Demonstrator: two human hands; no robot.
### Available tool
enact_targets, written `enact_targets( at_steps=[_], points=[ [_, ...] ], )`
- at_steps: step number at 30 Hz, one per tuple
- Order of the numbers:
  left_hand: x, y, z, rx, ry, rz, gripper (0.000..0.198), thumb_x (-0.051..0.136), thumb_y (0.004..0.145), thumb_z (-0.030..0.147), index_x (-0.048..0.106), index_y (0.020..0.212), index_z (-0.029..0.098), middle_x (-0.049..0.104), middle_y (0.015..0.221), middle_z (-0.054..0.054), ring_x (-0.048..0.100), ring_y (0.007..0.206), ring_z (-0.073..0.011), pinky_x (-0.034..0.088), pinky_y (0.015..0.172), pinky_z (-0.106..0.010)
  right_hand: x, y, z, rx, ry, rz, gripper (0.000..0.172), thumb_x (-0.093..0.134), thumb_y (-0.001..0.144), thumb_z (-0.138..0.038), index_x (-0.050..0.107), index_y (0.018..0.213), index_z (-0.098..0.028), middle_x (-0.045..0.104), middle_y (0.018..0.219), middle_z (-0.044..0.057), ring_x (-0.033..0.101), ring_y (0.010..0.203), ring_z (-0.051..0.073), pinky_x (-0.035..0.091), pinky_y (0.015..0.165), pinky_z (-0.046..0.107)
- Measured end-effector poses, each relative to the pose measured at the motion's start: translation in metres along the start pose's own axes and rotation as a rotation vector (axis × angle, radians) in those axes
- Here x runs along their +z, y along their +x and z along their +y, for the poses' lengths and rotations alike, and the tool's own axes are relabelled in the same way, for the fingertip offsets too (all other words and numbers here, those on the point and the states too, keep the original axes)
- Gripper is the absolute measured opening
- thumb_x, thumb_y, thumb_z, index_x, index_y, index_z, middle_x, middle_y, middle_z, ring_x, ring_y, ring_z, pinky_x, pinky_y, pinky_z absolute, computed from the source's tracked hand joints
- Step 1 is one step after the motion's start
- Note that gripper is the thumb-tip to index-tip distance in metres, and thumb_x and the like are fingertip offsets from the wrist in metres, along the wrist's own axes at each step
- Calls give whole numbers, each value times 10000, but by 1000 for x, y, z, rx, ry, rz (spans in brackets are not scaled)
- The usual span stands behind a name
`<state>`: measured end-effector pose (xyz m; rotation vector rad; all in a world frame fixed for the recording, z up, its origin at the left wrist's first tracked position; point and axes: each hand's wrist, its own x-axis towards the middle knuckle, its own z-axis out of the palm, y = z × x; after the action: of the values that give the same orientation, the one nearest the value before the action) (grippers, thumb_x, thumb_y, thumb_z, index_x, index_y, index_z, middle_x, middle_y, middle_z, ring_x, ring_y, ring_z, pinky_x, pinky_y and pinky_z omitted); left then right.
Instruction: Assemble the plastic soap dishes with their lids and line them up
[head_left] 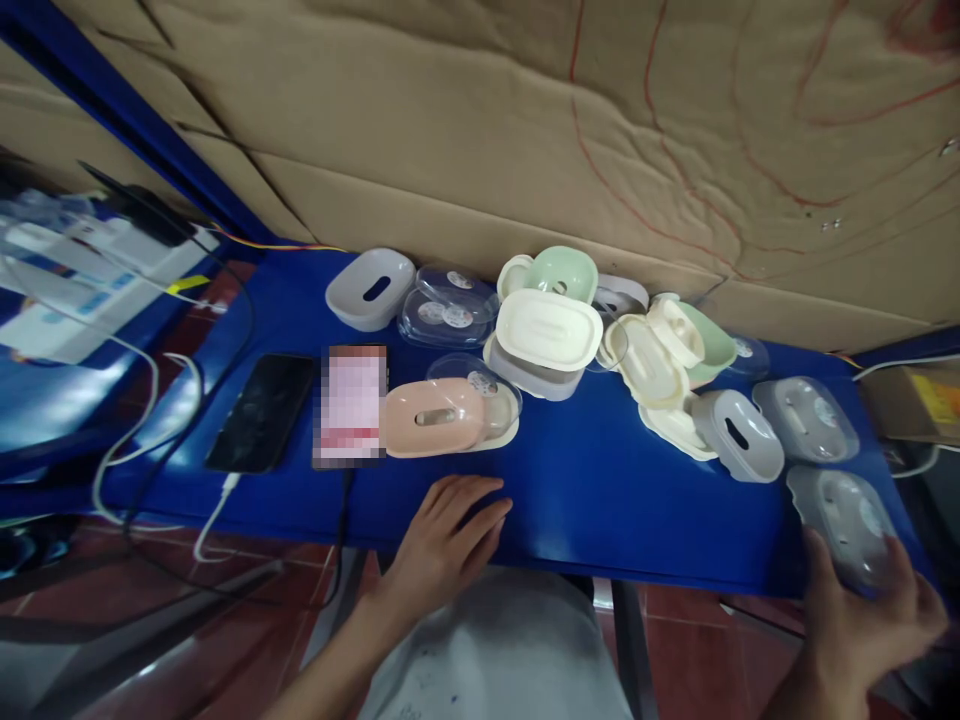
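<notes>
My left hand [454, 525] lies at the front edge of the blue table, palm down, fingers stretched out and holding nothing. Closest to it is a peach soap dish [405, 428] with a slot in its bottom and clear lids partly over its right end. At the far right, my right hand [874, 610] has its thumb and fingers around the near end of a clear plastic soap-dish lid [844, 510]. Another clear lid [810, 415] lies just behind it. Left of these, a grey soap dish [750, 445] tilts against cream pieces [649, 360].
Mid-table is a pile with a cream tray [549, 330] and a green dish [566, 272]. A grey dish [367, 285] and clear lids [450, 310] are at back left. A cabled black phone [262, 410] lies by a pixelated screen [351, 405]. Brown paper [420, 130] covers the wall behind.
</notes>
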<state>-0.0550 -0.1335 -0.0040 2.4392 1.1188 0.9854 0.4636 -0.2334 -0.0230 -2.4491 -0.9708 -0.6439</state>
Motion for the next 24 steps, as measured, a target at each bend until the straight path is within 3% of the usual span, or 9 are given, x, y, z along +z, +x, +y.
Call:
enact_targets(
  at_steps=[2, 4, 6, 10, 17, 19, 21, 22, 24],
  points=[
    [1, -1, 0, -5, 1, -11, 274, 632, 994, 39, 684, 1234, 160, 702, 1259, -137, 685, 1137, -246, 546, 1004, -435, 6, 1, -12, 134, -12, 1, 939, 818, 718, -719, 601, 1525, -291, 528, 1479, 279, 587, 1334, 536, 531, 1028, 679],
    [0, -2, 1, -14, 7, -17, 267, 625, 1001, 42, 680, 1235, 157, 701, 1260, -140, 682, 1147, -248, 541, 1002, -438, 9, 5, -26, 208, -53, -60, 990, 854, 679, -690, 560, 1551, -324, 501, 1531, 274, 601, 1322, 540, 562, 932, 690],
    [-1, -3, 2, -25, 15, -23, 254, 619, 1009, 51, 678, 1230, 162, 703, 1255, -136, 683, 1147, -248, 540, 1000, -440, 9, 12, -37, 186, -98, -140, 1012, 824, 715, -681, 477, 1600, -334, 473, 1557, 288, 565, 1365, 547, 561, 860, 705],
    [0, -5, 3, -43, 32, -22, 232, 602, 1025, 71, 682, 1210, 185, 719, 1240, -122, 697, 1141, -243, 551, 996, -437, 13, 34, -42, 67, -115, -190, 1004, 730, 820, -679, 349, 1668, -302, 509, 1527, 311, 515, 1423, 537, 525, 868, 713],
    [1, -4, 1, -40, 57, -19, 229, 594, 1019, 79, 692, 1192, 193, 738, 1219, -116, 722, 1105, -240, 564, 973, -421, 32, 74, -42, 131, -20, -263, 1096, 846, 719, -691, 502, 1607, -148, 504, 1497, 420, 620, 1240, 625, 496, 760, 681],
    [1, -3, 1, -43, 54, -17, 226, 592, 1021, 85, 693, 1194, 191, 738, 1220, -116, 720, 1104, -238, 562, 976, -420, 32, 74, -51, 31, -1, -135, 1028, 824, 768, -652, 529, 1580, -94, 508, 1493, 429, 574, 1304, 629, 487, 810, 706],
    [1, -2, 1, -49, 53, -15, 219, 589, 1023, 88, 694, 1186, 189, 742, 1209, -112, 721, 1099, -232, 559, 973, -413, 28, 65, -67, -177, 68, -3, 842, 747, 878, -581, 583, 1525, -68, 544, 1485, 390, 550, 1378, 559, 484, 943, 682],
    [1, -1, 1, -52, 53, -16, 215, 589, 1022, 86, 695, 1179, 187, 744, 1200, -109, 721, 1094, -230, 557, 969, -409, 24, 58, -77, -312, 118, 9, 734, 688, 940, -549, 606, 1502, -84, 575, 1483, 344, 554, 1398, 504, 474, 1018, 645],
    [2, 0, 1, -57, 55, -20, 210, 593, 1017, 84, 699, 1167, 185, 748, 1185, -102, 723, 1078, -227, 553, 955, -402, 18, 40, -99, -563, 212, -89, 590, 588, 1026, -518, 632, 1478, -141, 634, 1469, 244, 589, 1387, 406, 444, 1118, 566]
  ],
)
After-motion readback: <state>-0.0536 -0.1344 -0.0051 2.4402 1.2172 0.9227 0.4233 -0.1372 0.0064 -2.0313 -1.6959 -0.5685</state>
